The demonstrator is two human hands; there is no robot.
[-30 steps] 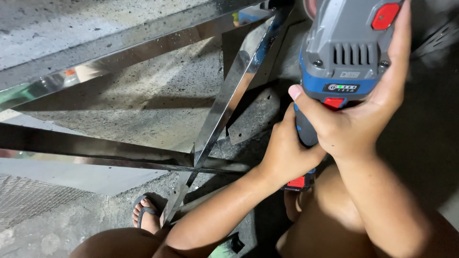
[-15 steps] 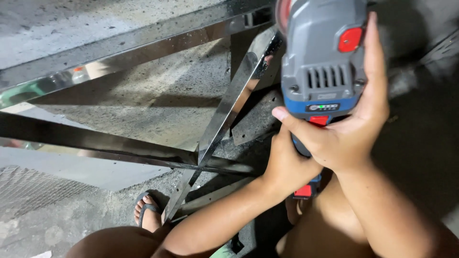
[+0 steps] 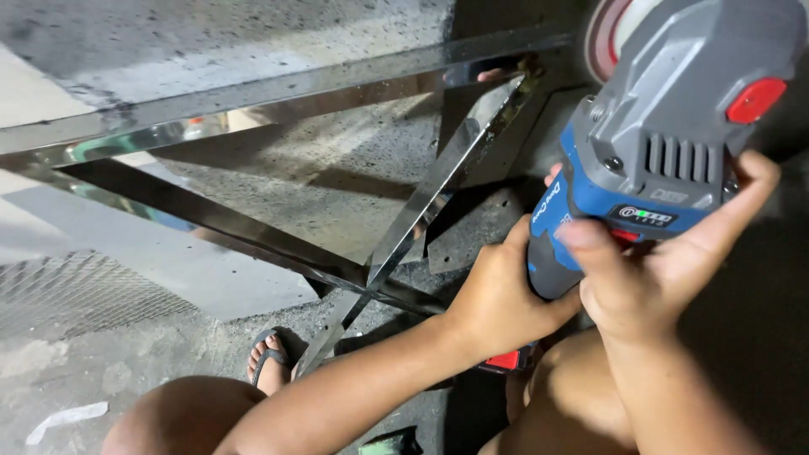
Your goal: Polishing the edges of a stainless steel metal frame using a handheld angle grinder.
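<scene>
Both hands wrapped on blue-grey cordless angle grinder [image 3: 666, 152], right of frame: left hand [image 3: 497, 299] fingers low on grip, right hand [image 3: 657, 270] behind. Suggest firm two-handed hold, disc square to polished steel cross-frame [image 3: 421, 211].

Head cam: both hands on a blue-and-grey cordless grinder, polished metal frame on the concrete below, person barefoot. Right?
Not barefoot: the head view shows a flip-flop sandal on the foot. The rest holds: left hand and right hand grip the grinder above the frame.

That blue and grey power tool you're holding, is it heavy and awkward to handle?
Probably hefty: both the left hand and right hand grip the grinder. Its bulky grey head likely makes it top-heavy. The hard, rigid casing should not flex, though it may be slippery.
</scene>
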